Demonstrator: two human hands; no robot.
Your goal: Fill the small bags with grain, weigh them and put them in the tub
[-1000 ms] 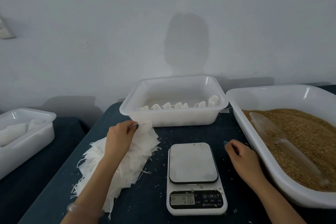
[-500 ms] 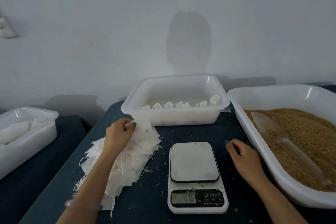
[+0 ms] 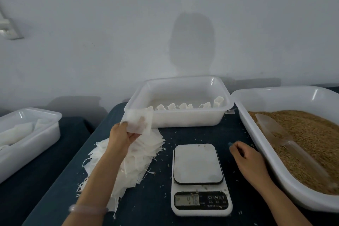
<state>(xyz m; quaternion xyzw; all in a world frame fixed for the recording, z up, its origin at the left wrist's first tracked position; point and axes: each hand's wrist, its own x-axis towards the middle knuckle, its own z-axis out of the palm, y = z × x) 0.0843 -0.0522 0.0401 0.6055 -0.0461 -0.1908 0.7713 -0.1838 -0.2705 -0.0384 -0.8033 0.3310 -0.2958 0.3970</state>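
Note:
My left hand (image 3: 122, 136) pinches one small white empty bag (image 3: 138, 122) and holds it lifted above a pile of empty bags (image 3: 135, 159) on the dark table. A white scale (image 3: 199, 178) stands in the middle with nothing on its platform. To its right my right hand (image 3: 246, 157) rests on the table, fingers loosely curled, holding nothing. A big white tub of brown grain (image 3: 302, 145) on the right holds a clear scoop (image 3: 275, 132). Behind the scale, a white tub (image 3: 183, 119) contains several filled bags (image 3: 183, 106).
Another white tub (image 3: 27, 137) with white bags stands on a lower surface at the left. Loose grains lie scattered on the table (image 3: 146, 205) around the scale. A plain wall rises just behind the tubs.
My left hand has lifted a single bag off the pile and turned it upward. My right hand has stayed beside the scale.

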